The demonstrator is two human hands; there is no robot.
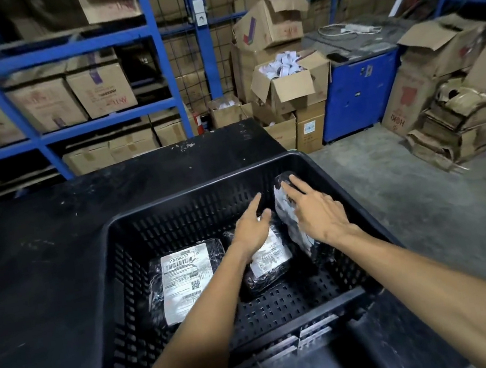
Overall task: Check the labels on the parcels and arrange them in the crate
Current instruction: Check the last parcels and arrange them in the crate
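A black slotted plastic crate stands on a black table. Three black-wrapped parcels lie inside it. The left parcel lies flat with its white label up, reading 310-BAL17. The middle parcel lies flat, label up, partly under my left hand, whose fingers are spread above it. The right parcel stands tilted on edge against the crate's right wall. My right hand rests flat on that parcel with its fingers stretched out; no grip shows.
The black table extends left and behind the crate. Blue shelving with cardboard boxes fills the back. Open cartons, a blue cabinet and flattened cardboard stand on the concrete floor to the right.
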